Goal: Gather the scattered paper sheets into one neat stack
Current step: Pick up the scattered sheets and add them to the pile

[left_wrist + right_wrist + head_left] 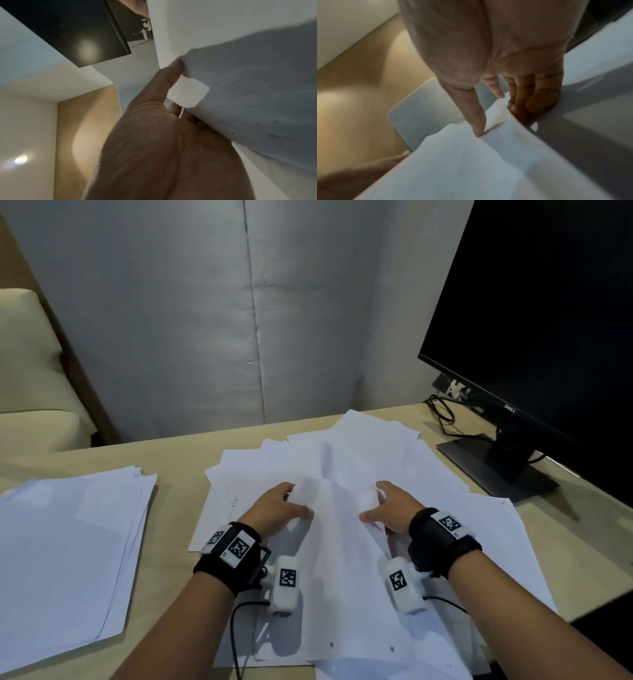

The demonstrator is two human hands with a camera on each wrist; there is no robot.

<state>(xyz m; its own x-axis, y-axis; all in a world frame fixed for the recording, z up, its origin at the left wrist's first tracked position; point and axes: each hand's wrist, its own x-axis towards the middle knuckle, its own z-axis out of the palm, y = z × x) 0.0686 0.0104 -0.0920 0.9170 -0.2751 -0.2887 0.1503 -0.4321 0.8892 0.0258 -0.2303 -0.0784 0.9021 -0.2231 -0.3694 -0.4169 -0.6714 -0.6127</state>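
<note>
A rough stack (68, 542) of sheets is lying on the desk (171, 450) well left of the scattered sheets (359, 453), apart from them. The left hand (277, 510) is pinching the left edge of a lifted bundle (342, 542), thumb on top, fingers beneath. The bundle's long axis is running toward the person, over the scattered sheets. The right hand (387, 508) is pinching the opposite edge. The stack lies nearer the left hand, so carrying leftward looks likely. A monitor (534, 320) is standing right of the scattered sheets.

white paper sheets (346, 542), beige table (178, 453), black monitor (548, 302), black-and-white checkered wrist tags (238, 547)
</note>
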